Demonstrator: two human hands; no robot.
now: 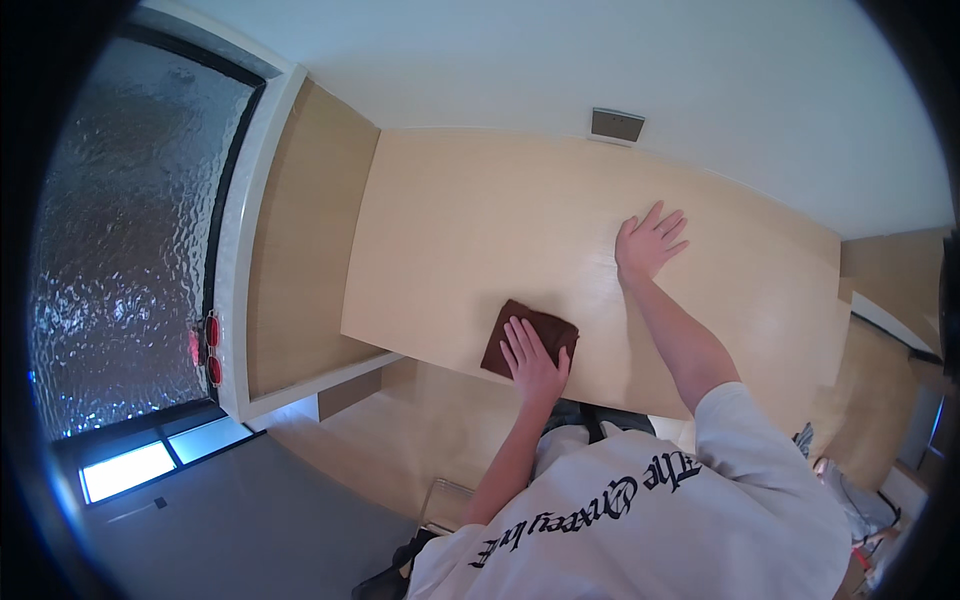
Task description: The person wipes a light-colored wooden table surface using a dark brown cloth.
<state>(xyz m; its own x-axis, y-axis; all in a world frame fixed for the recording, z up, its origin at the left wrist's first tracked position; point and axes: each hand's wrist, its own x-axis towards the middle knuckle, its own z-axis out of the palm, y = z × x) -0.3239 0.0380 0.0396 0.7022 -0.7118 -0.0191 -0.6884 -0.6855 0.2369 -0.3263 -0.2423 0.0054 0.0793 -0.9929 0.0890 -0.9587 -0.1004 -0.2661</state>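
A folded dark brown cloth [551, 327] lies on the pale wood-look desktop [465, 225], close to its front edge. My left hand [534, 366] holds it down against the surface, palm flat, with the thumb out to the right side. Farther back and to the right, my right hand [649, 241] is palm down on or just over the desktop. Its fingers are spread and nothing is in it. The cloth's underside is hidden.
A socket box [616, 126] sits at the wall behind the desktop. Left are a wooden side panel [311, 240], a textured glass window [135, 240] and red-lensed glasses [214, 349] on the sill. A clear-framed chair or stand [444, 504] stands lower left. Assorted items [855, 502] lie lower right.
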